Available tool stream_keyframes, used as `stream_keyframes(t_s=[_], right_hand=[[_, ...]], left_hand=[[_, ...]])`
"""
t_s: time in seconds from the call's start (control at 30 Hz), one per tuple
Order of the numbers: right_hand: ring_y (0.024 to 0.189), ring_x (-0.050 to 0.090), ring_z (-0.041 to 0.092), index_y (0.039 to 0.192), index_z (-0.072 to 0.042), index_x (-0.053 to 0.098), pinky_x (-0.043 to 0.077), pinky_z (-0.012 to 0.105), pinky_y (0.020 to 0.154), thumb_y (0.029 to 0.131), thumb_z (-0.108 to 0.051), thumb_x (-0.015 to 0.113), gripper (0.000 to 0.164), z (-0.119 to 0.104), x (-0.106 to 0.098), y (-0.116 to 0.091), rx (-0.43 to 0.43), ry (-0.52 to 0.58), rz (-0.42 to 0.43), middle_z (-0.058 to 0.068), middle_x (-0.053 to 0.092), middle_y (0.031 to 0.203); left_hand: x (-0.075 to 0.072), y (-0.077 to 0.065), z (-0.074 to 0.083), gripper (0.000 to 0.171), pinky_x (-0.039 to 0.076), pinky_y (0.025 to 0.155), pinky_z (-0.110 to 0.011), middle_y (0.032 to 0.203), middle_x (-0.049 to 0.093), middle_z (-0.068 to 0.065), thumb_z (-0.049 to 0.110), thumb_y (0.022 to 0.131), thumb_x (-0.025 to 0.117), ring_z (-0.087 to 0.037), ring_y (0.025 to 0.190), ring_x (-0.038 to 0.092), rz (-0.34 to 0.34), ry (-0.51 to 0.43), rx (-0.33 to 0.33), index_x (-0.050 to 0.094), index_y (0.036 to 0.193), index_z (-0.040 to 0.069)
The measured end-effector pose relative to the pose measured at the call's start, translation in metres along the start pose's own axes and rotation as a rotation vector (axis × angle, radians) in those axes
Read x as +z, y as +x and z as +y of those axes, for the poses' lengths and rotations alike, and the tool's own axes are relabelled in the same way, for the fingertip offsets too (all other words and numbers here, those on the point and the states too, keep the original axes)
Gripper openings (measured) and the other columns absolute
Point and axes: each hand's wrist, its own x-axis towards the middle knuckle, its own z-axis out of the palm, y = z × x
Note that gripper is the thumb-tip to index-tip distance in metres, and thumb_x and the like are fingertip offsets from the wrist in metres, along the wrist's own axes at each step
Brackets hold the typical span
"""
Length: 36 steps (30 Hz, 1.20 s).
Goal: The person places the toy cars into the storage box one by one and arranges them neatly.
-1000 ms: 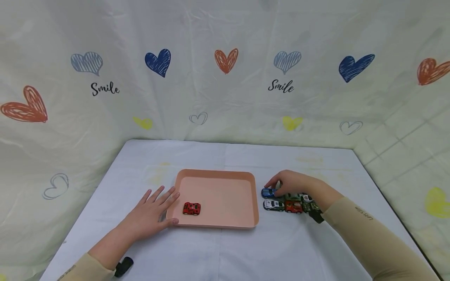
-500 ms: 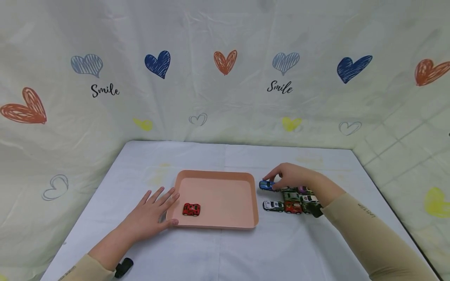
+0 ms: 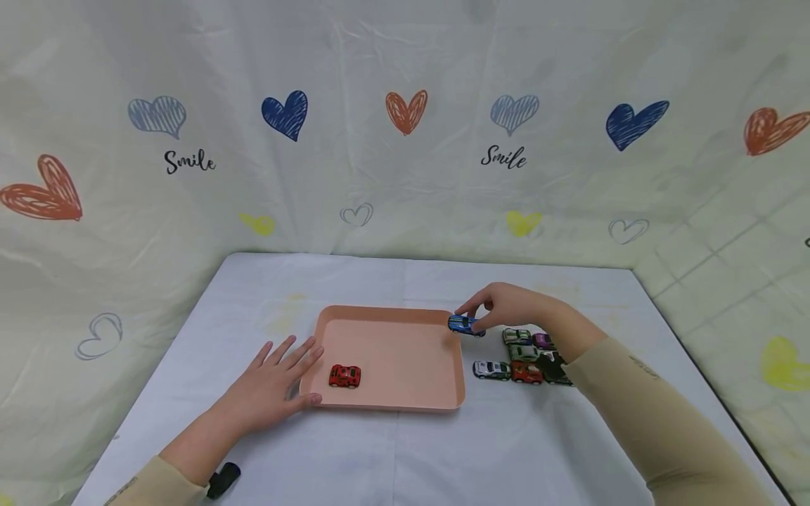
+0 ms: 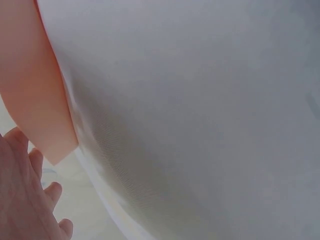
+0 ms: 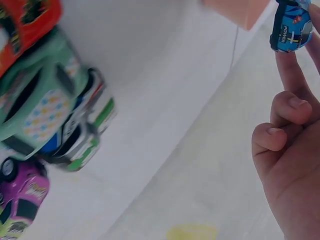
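Observation:
Between thumb and fingers, my right hand (image 3: 515,308) pinches a blue toy car (image 3: 464,325) at the far right corner of the pink tray (image 3: 405,404). The right wrist view shows the same blue car (image 5: 292,27) held off the table, with two fingers curled below it. My left hand (image 3: 272,386) lies with fingers spread at the tray's left edge, its thumb by the near left corner. A red toy car (image 3: 344,377) sits inside the tray at the lower left. In the left wrist view, the left hand (image 4: 25,195) shows beside the tray wall (image 4: 40,100).
Several toy cars are grouped right of the tray, among them a white car (image 3: 491,370), a red-orange car (image 3: 526,373) and a purple car (image 3: 542,341). The right forearm passes over part of the group. A white cloth (image 3: 405,464) covers the table.
My right hand has lifted the blue car from beside the other cars and moved it left and away from me, to the tray's far right corner. The left hand has stayed put.

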Motion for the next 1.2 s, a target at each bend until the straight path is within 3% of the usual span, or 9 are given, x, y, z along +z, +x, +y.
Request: stream_keyframes(t_s=[0.33, 0.8, 1.2], right_hand=[[0.075, 0.046, 0.018, 0.117, -0.03, 0.074, 0.038, 0.03, 0.059, 0.085, -0.026, 0.078, 0.032, -0.032, 0.006, 0.029, -0.058, 0.018, -0.022, -0.008, 0.068, 0.097], [0.088, 0.056, 0.017, 0.113, -0.034, 0.075, 0.048, 0.029, 0.072, 0.085, -0.022, 0.078, 0.031, -0.075, 0.023, 0.07, -0.133, 0.065, -0.062, -0.011, 0.07, 0.099], [0.097, 0.062, 0.021, 0.113, -0.032, 0.075, 0.053, 0.03, 0.08, 0.085, -0.02, 0.078, 0.031, -0.098, 0.038, 0.091, -0.189, 0.111, -0.108, -0.008, 0.07, 0.099]], left_hand=[[-0.006, 0.0, 0.004, 0.083, 0.011, 0.12, -0.059, 0.163, 0.025, 0.002, 0.069, 0.088, 0.056, -0.034, 0.15, 0.019, -0.035, -0.001, -0.016, 0.035, 0.156, 0.026], [-0.001, 0.001, 0.001, 0.085, 0.01, 0.12, -0.059, 0.164, 0.024, 0.003, 0.073, 0.087, 0.053, -0.034, 0.15, 0.019, -0.033, 0.014, -0.015, 0.033, 0.156, 0.027], [-0.004, 0.001, 0.005, 0.086, 0.011, 0.119, -0.059, 0.163, 0.026, 0.002, 0.073, 0.085, 0.056, -0.034, 0.15, 0.019, -0.034, 0.022, -0.031, 0.035, 0.155, 0.026]])
